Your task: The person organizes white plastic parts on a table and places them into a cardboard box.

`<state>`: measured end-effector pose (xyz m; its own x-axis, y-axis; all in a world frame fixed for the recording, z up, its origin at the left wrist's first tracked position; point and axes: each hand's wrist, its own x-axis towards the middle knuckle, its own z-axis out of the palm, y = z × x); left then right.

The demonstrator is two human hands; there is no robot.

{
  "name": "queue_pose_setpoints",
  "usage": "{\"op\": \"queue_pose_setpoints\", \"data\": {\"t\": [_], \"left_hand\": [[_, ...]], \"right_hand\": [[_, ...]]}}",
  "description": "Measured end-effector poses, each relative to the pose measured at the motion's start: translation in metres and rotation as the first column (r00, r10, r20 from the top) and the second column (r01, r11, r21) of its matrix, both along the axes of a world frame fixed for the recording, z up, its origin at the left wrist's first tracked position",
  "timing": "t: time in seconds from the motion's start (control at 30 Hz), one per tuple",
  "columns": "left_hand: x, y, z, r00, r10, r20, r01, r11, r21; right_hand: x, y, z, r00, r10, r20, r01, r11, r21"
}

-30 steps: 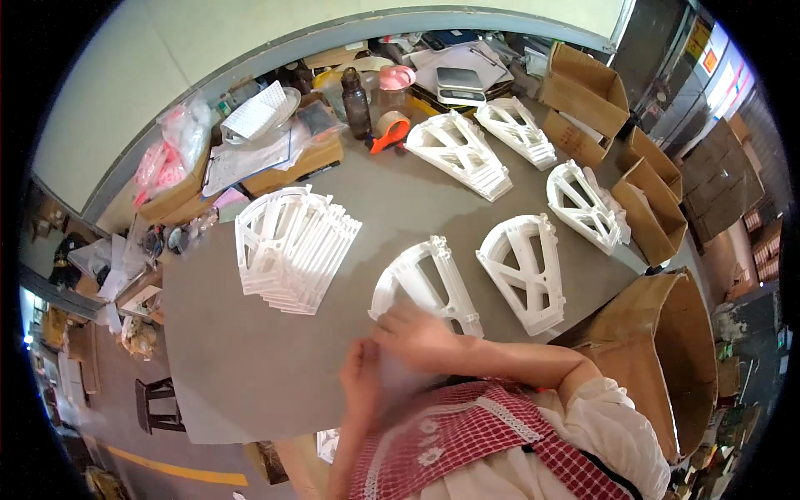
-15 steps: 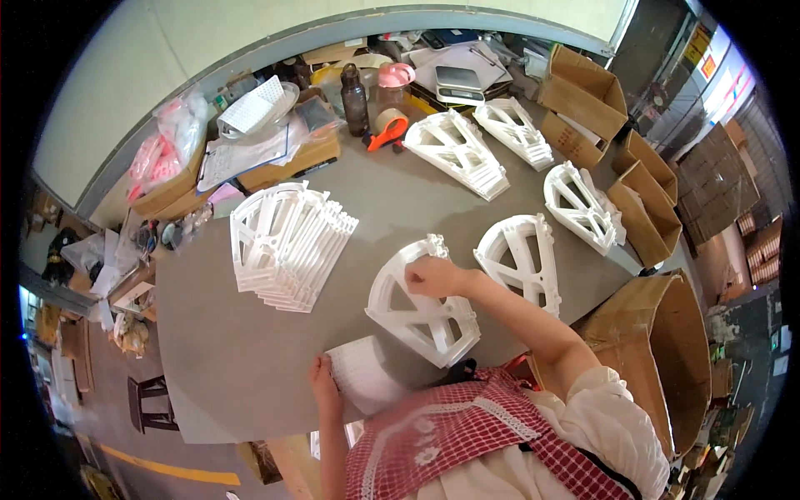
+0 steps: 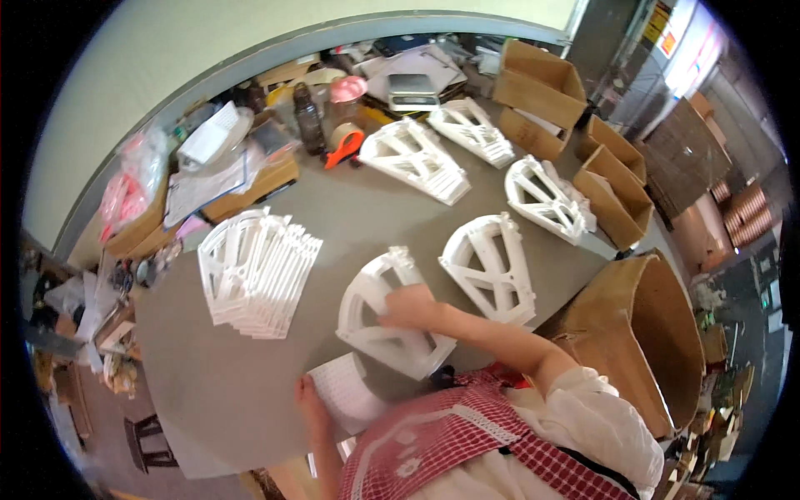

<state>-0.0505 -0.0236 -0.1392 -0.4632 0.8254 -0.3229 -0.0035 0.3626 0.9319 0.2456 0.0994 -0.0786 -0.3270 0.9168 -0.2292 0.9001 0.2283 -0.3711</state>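
Bare hands at a grey worktable (image 3: pixel 225 408), seen from above. The left hand (image 3: pixel 309 402), at the near edge, grips the left margin of a curved white sheet with a grid pattern (image 3: pixel 343 387), its fingers closed on that margin. The right hand (image 3: pixel 410 307) lies over a white fan-shaped plastic frame (image 3: pixel 354 312) at the near centre, just right of and beyond the sheet; its fingers are bent, but whether they pinch anything cannot be told.

Left of this frame, well apart, is an overlapping stack of similar frames (image 3: pixel 267 275); near it on the right lies another fan-shaped frame (image 3: pixel 508 307). Farther off, to the right of centre, is a second stack (image 3: pixel 417 167), flat on the table. Far side, left to right: a clipboard with papers (image 3: pixel 204 192), a dark bottle (image 3: pixel 307 121), an orange tape dispenser (image 3: pixel 343 148), a pink-lidded jar (image 3: pixel 347 93) and a weighing scale (image 3: pixel 412 92). Near right: a large open cardboard carton (image 3: pixel 604 321), beside the table.
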Motion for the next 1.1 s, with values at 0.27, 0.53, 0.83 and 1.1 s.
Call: {"op": "queue_pose_setpoints", "data": {"t": [0.27,0.53,0.83,1.1], "left_hand": [[-0.014,-0.004,-0.015,0.987,-0.048,0.155,0.037,0.997,0.075],[0.009,-0.002,0.021,0.965,0.148,0.216,-0.155,0.988,0.017],[-0.006,-0.003,0.000,0.978,0.002,0.207,-0.027,0.993,0.116],[-0.005,-0.008,-0.009,0.975,0.011,0.223,-0.048,0.986,0.161]], "right_hand": [[0.107,-0.007,0.080,0.911,-0.413,0.000,0.412,0.910,0.040],[0.150,-0.017,0.057,0.839,-0.452,0.302,0.384,0.886,0.259],[0.003,0.012,-0.005,0.915,0.309,-0.258,-0.241,0.934,0.265],[-0.008,0.031,0.004,0.991,0.018,0.134,-0.036,0.990,0.135]]}}
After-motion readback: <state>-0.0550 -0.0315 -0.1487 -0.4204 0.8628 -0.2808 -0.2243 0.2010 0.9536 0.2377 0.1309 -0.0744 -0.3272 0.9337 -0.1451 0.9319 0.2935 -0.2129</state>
